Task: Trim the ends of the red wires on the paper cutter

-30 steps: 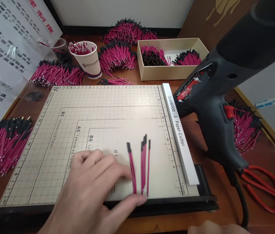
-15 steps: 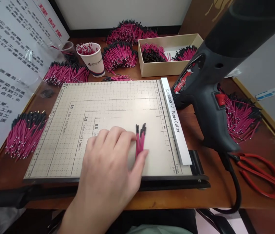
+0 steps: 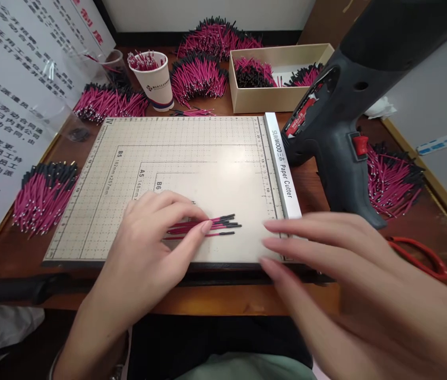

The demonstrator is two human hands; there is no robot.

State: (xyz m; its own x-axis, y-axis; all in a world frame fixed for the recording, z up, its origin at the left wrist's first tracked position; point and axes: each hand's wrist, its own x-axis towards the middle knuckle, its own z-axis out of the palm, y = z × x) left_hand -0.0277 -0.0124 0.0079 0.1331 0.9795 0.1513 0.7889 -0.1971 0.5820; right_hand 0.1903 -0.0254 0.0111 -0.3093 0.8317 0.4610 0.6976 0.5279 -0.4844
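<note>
On the gridded board of a paper cutter [image 3: 223, 190], my left hand [image 3: 154, 243] pinches a small bunch of short pink wires [image 3: 217, 226] between thumb and fingertips. Their black-sleeved ends point right, and one wire lies slightly apart from the others at the near side. The rear of the bunch is partly hidden by my fingers. My right hand [image 3: 326, 264] is open and a little blurred, fingers apart, to the right of the black ends without touching them. It covers the near end of the cutter's white guide strip [image 3: 281, 163].
A black heat gun [image 3: 338, 126] stands at the right, by red-handled scissors [image 3: 421, 256]. Behind the board are a paper cup [image 3: 154, 82] of wires, a cardboard box [image 3: 270, 103] and wire piles [image 3: 199, 79]. More wire heaps lie left [image 3: 45, 198] and right [image 3: 393, 179].
The wires in my left hand have turned from pointing away to pointing right. My right hand has come into view from the right. The camera view has shifted slightly.
</note>
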